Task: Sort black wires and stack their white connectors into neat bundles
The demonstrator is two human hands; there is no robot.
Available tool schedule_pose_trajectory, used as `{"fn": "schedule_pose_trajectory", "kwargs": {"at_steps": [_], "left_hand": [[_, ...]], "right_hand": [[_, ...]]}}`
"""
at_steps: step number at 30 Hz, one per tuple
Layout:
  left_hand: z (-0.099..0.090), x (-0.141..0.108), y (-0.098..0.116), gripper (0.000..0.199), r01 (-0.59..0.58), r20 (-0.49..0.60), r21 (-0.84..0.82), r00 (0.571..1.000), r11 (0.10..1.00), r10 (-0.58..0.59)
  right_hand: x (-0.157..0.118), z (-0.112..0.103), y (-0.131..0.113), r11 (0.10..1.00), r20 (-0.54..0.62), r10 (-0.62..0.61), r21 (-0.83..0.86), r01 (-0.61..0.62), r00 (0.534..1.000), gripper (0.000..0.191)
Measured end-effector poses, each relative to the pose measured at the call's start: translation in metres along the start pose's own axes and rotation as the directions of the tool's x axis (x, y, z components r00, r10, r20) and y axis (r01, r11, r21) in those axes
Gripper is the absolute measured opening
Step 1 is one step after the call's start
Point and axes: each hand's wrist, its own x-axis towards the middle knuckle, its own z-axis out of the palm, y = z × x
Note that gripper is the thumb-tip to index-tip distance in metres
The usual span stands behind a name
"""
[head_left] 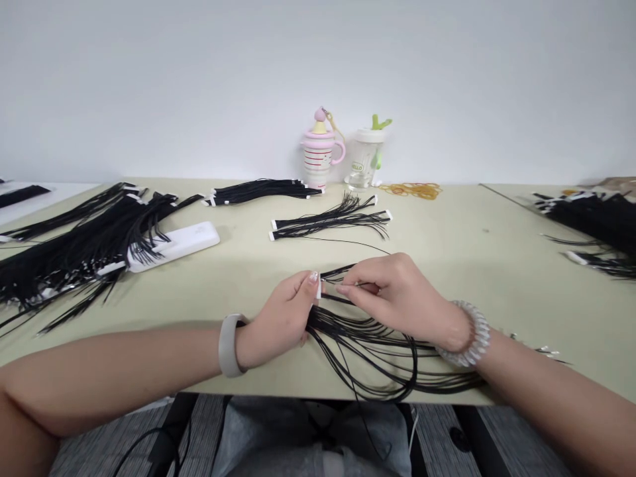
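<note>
Between finger and thumb, my left hand grips a small white connector with black wires running out to the right. A bundle of loose black wires passes under the same palm and spreads over the table's front edge, one strand hanging below it. My right hand, just right of the connector, pinches a thin black wire whose tip points at the connector's side. Whether that tip is inside the housing is too small to tell.
Finished-looking black wire harnesses lie behind my hands, with another bundle farther back. Left is a large wire pile over a white power bank; right, another pile. A striped cup, clear cup and rubber bands stand near the wall.
</note>
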Motion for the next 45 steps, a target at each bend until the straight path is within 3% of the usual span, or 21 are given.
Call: {"fn": "schedule_pose_trajectory", "kwargs": {"at_steps": [7, 13, 20, 27, 34, 40, 45], "left_hand": [[0.002, -0.002, 0.0, 0.038, -0.008, -0.004, 0.028, 1.0, 1.0, 0.008], [0.001, -0.002, 0.002, 0.038, -0.033, 0.047, 0.1, 0.999, 0.994, 0.028], [-0.001, -0.003, 0.005, 0.037, -0.021, 0.104, 0.19, 0.995, 0.982, 0.002], [-0.001, -0.001, -0.001, 0.04, -0.039, 0.082, 0.158, 0.996, 0.987, 0.027], [-0.001, -0.001, 0.001, 0.04, -0.066, 0.098, 0.184, 0.994, 0.981, 0.049], [-0.001, -0.001, 0.002, 0.04, -0.087, 0.117, 0.223, 0.991, 0.971, 0.061], [-0.001, -0.002, 0.003, 0.039, -0.073, 0.101, 0.175, 0.993, 0.982, 0.056]], "right_hand": [[0.001, -0.002, 0.003, 0.997, 0.082, 0.053, 0.054, -0.058, 0.995, 0.025], [0.001, 0.002, 0.0, 0.997, -0.03, 0.003, 0.081, 0.0, 1.0, 0.021], [0.001, 0.004, 0.001, 0.998, -0.043, -0.061, 0.024, 0.062, 0.997, 0.02], [0.0, 0.003, 0.001, 0.977, 0.133, -0.123, -0.157, 0.143, 0.983, 0.02], [-0.004, 0.004, -0.006, 0.795, 0.177, -0.109, -0.576, 0.192, 0.978, 0.015], [-0.006, 0.01, -0.002, 0.697, 0.222, -0.283, -0.621, 0.358, 0.933, 0.011], [-0.004, 0.011, 0.004, 0.67, 0.194, -0.323, -0.644, 0.369, 0.926, 0.01]]}}
